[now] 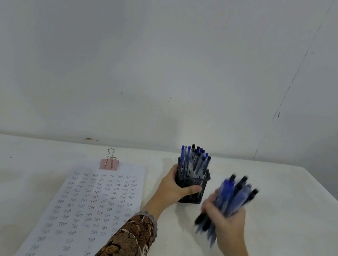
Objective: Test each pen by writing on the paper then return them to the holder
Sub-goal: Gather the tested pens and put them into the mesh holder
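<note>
A black mesh pen holder stands on the white table, with several blue and black pens upright in it. My left hand grips the holder from its left side, thumb across the front. To the right of the holder, my right hand holds a blurred bundle of several blue and black pens, tips pointing down. The paper lies at the left, covered with rows of the handwritten word "Test".
A pink binder clip is clamped on the paper's top edge. The white table meets a plain wall behind. A patterned brown sleeve covers my left forearm over the paper's right edge.
</note>
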The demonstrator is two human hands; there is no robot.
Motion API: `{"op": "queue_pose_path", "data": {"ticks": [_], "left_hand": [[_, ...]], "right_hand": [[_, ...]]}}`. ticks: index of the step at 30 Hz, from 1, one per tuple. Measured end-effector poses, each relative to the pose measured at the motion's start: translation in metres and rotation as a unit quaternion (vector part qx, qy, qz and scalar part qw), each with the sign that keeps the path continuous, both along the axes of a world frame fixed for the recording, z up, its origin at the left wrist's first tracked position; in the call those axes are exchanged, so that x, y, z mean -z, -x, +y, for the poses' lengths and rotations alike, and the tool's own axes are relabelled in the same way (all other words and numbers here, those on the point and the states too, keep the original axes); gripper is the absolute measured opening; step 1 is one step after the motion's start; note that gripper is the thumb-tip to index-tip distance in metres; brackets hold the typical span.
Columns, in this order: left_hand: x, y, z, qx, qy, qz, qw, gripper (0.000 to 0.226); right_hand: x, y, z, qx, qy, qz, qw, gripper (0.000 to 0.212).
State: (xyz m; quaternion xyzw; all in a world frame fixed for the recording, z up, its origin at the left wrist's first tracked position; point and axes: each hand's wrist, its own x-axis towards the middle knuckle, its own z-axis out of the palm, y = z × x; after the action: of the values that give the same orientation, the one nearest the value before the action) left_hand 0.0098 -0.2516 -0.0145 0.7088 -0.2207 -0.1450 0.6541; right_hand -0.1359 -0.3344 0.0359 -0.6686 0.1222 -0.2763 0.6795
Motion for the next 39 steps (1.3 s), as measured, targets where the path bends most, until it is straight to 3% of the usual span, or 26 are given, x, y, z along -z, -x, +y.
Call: {"op": "queue_pose_path", "data": {"ticks": [3, 5, 8, 11, 24, 28, 35, 39], "left_hand": [[0.003, 0.0, -0.002, 0.005, 0.004, -0.003, 1.0, 0.066], [0.003, 0.0, -0.002, -0.001, 0.005, 0.001, 1.0, 0.065], [0.003, -0.001, -0.002, -0.002, 0.003, -0.002, 1.0, 0.062], [0.001, 0.0, -0.002, -0.002, -0.001, -0.009, 1.0, 0.062], [-0.004, 0.001, 0.0, -0.003, -0.011, -0.032, 0.999, 0.06], [-0.003, 0.0, 0.0, 0.0, -0.012, -0.039, 0.999, 0.059], [0.0, -0.001, -0.002, -0.008, -0.012, -0.032, 0.999, 0.062], [0.001, -0.002, -0.002, -0.011, -0.014, -0.025, 1.0, 0.065]], "right_hand": [[-0.047, -0.034, -0.012, -0.028, -0.085, -0.112, 0.99, 0.029], [-0.071, -0.061, -0.018, -0.027, -0.092, -0.139, 0.986, 0.031], [-0.078, -0.092, -0.017, -0.001, -0.022, -0.1, 0.995, 0.031], [-0.065, -0.11, -0.016, 0.013, 0.071, -0.036, 0.997, 0.008], [-0.039, -0.109, 0.002, 0.0, 0.284, -0.045, 0.958, 0.037], [-0.034, -0.107, 0.0, 0.015, 0.249, -0.036, 0.968, 0.037], [-0.047, -0.107, -0.013, -0.06, 0.205, 0.042, 0.976, 0.029], [-0.052, -0.114, -0.014, -0.089, 0.18, 0.067, 0.977, 0.043]]}}
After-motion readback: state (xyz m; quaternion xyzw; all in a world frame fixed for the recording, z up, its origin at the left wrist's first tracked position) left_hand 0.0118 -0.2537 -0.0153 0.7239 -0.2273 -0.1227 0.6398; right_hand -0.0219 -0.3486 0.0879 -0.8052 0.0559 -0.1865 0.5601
